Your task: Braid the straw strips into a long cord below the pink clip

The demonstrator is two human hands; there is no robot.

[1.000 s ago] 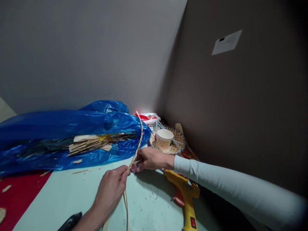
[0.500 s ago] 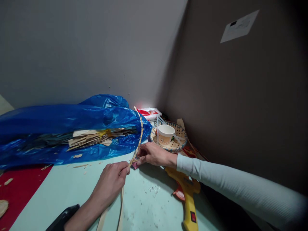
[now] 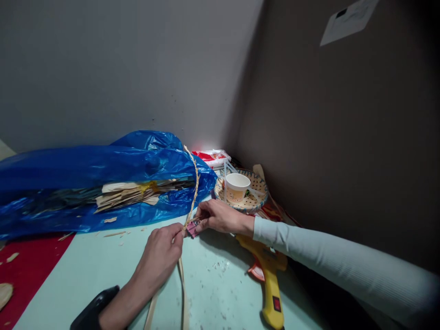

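Observation:
A thin braid of pale, dried plant strips (image 3: 196, 185) rises from my left hand (image 3: 158, 252), whose thumb and fingers pinch its lower end. Loose flat strips (image 3: 183, 286) hang down below that hand. Just to the right, my right hand (image 3: 220, 217) is closed on a small pink binder clip (image 3: 191, 230), right beside the braid. Whether the clip's jaws grip the braid I cannot tell. My right fingertips are partly hidden behind the hand.
Behind my hands lies a blue plastic bag (image 3: 79, 165) with a bundle of dried leaf strips (image 3: 129, 196). A paper cup (image 3: 237, 189) stands in a woven basket (image 3: 263, 185). A yellow glue gun (image 3: 272, 279) lies under my right forearm. A red-and-white packet (image 3: 215, 158) is at the back.
The braid's upper end has swung slightly left. More of the pink binder clip shows between my hands. The loose strips below have shifted right, and the view has tilted a little.

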